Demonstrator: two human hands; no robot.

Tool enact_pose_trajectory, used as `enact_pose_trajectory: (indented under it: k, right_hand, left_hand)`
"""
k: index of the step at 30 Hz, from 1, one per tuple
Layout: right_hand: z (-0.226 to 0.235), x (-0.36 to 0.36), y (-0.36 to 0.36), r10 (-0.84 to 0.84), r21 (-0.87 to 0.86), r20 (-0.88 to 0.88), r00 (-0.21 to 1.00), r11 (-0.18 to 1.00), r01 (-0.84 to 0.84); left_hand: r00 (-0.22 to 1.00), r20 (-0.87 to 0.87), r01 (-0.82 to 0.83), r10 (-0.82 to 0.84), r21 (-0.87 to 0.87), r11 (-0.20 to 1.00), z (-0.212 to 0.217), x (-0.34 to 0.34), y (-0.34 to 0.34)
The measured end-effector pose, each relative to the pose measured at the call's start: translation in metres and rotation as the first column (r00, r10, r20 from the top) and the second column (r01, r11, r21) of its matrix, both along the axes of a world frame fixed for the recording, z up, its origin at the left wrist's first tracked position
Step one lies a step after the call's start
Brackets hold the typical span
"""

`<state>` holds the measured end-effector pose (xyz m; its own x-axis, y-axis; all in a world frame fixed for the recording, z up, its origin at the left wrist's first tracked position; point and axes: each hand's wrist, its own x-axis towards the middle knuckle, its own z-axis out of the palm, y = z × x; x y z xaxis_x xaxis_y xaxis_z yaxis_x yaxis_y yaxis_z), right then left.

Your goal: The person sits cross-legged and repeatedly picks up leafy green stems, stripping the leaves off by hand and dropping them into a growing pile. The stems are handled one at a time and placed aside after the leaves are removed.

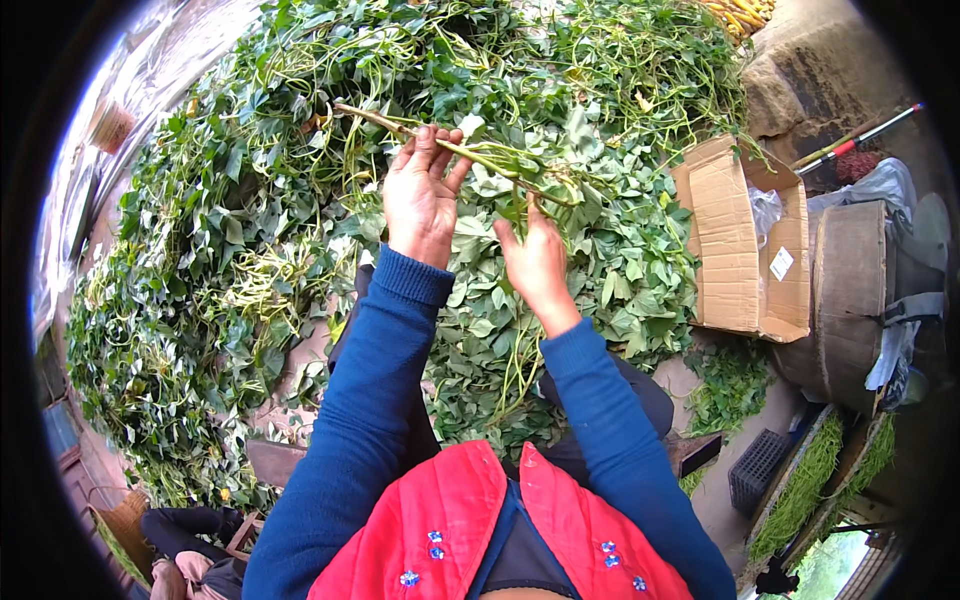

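Note:
My left hand (424, 195) is raised over the heap, its thumb and fingers pinching a leafy vine stem (467, 153). The stem slants from a brown, woody end at the upper left down to green shoots and leaves on the right. Just below those shoots is my right hand (538, 262). Its thumb and index finger are apart, close to the hanging leaf stalks, and its other fingers are partly out of sight. Beneath both hands spreads a wide pile of cut green vines and leaves (480, 300).
At the right stands an open cardboard box (728, 245) with plastic inside, beside a large brown round container (848, 290). Lower right are a dark plastic crate (758, 468) and trays of thin green shoots (800, 485). A wicker basket (128, 520) is at lower left. Yellow produce lies at the top right.

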<state>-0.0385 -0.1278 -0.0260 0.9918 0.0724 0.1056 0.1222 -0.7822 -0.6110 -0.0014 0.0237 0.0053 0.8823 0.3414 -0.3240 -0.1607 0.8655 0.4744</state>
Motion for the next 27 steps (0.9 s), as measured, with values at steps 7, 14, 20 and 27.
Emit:
enact_pose_trajectory:
  k: [7, 14, 20, 27]
  right_hand:
    - [0.011, 0.017, -0.002, 0.071, 0.328, -0.204, 0.976, 0.945, 0.000]
    - [0.045, 0.007, -0.027, 0.277, -0.026, -0.244, 0.929, 0.956, -0.292]
    - [0.055, 0.000, -0.069, 0.233, -0.043, -0.295, 0.927, 0.966, -0.257]
    - [0.023, 0.025, -0.071, 0.064, -0.040, 0.029, 0.998, 0.997, -0.063]
  left_hand:
    - [0.953, -0.204, 0.290, -0.226, 0.387, 0.875, 0.003, -0.017, -0.028]
    - [0.931, -0.208, 0.356, -0.301, 0.332, 0.874, -0.004, -0.005, -0.016]
    - [0.988, -0.136, 0.090, -0.068, 0.169, 0.981, -0.009, 0.012, 0.010]
    - [0.975, -0.132, 0.188, -0.176, 0.083, 0.979, -0.003, 0.007, 0.001]
